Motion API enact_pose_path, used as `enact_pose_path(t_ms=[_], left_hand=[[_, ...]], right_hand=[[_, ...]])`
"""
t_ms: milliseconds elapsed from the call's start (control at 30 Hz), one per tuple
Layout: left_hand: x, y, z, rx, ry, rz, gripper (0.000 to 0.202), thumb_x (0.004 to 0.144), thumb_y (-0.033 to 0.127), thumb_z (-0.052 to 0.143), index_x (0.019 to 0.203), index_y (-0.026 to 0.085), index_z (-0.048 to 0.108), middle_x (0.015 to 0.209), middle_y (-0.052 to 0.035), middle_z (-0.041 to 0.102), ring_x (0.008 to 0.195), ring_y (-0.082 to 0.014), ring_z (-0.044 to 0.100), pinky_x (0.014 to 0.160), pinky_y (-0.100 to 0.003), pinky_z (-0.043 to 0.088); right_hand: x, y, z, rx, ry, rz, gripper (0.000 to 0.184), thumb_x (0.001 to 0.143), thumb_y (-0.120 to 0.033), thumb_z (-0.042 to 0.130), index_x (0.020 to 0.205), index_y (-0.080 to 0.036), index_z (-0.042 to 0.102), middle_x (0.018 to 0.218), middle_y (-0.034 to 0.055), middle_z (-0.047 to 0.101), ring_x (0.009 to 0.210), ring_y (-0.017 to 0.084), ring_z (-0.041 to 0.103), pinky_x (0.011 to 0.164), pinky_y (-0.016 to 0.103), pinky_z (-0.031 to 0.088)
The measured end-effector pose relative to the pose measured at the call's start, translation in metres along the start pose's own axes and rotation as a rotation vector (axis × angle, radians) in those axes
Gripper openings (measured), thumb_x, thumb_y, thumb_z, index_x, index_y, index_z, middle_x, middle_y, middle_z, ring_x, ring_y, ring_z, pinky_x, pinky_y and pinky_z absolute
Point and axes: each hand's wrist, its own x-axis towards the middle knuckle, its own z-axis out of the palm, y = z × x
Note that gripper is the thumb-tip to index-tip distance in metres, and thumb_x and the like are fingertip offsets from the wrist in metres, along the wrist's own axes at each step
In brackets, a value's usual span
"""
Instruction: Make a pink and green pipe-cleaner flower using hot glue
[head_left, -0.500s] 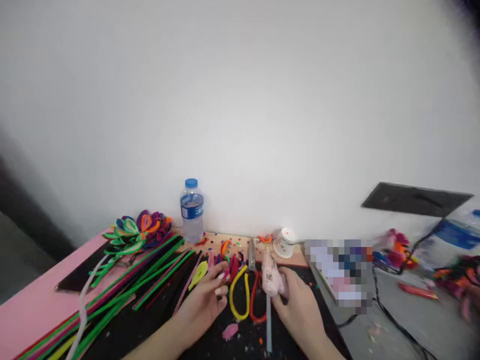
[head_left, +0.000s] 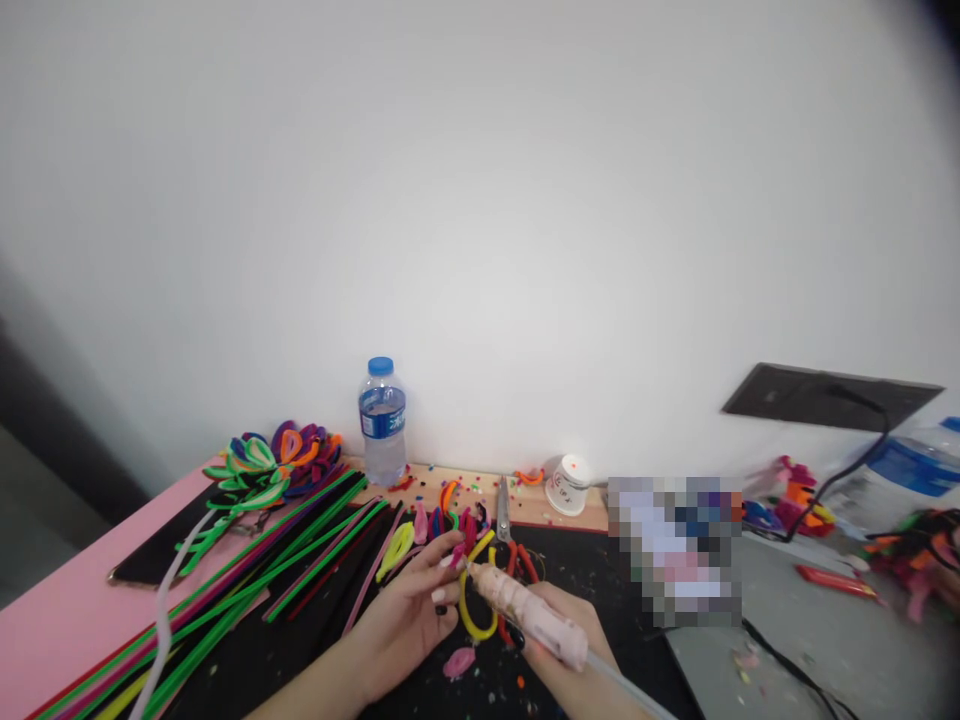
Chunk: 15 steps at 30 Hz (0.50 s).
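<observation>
The left hand is just left of the scissors, its thumb and fingertips pinching a small pink piece beside the yellow handle. From the right of the scissors, the right hand wraps its fingers around the glue gun, which slants across both handles with its nozzle pointed at that piece. A clear glue stick juts from the gun's rear.

The step in hand looks like glueing: the piece is presented and the nozzle lined up with it. The pieces are small and partly covered by fingers, so I cannot fairly tell whether the tip touches, or whether the trigger is pressed.

As I judge it, the next move calls for a still left pinch and a small, exact dab, with the fingertips kept clear of the hot tip, since they sit very near it.

A flat pink loop lies on the black mat, on the near side of the scissors. Yellow loops lie to the left of the scissors, and green stems farther left again. Beyond the scissors, toward the right, stands a paper cup.
</observation>
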Motion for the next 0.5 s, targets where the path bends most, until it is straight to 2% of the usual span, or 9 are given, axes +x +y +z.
enact_pose_path(t_ms=[167,300,500], left_hand=[[0.0002,-0.0017,-0.0003,0.008,-0.017,-0.026,0.033,0.069,0.004,0.071,0.100,0.015,0.065,0.073,0.0003,0.059,0.048,-0.0030,0.047,0.050,-0.016,0.037],[-0.0011,-0.0022,0.0002,0.017,-0.013,-0.033,0.033,0.066,0.004,0.072,0.097,0.015,0.067,0.068,0.0017,0.058,0.047,-0.0030,0.046,0.050,-0.016,0.037],[-0.0018,-0.0032,0.0007,0.038,-0.020,-0.036,0.032,0.067,0.005,0.072,0.096,0.016,0.068,0.070,0.0011,0.060,0.047,-0.0028,0.046,0.051,-0.016,0.037]], right_hand=[[0.0005,0.0010,0.0014,0.050,0.042,-0.001,0.006,0.071,-0.017,0.048,0.068,-0.019,0.053,0.058,-0.0038,0.049,0.050,0.011,0.046,0.049,0.021,0.036],[0.0015,0.0027,0.0013,0.007,0.028,-0.021,0.007,0.074,-0.019,0.050,0.069,-0.017,0.055,0.059,-0.0028,0.051,0.050,0.012,0.049,0.050,0.021,0.037],[0.0021,0.0037,0.0016,-0.043,0.051,-0.064,0.013,0.072,-0.020,0.049,0.059,-0.020,0.047,0.053,-0.0044,0.045,0.046,0.012,0.046,0.046,0.021,0.037]])
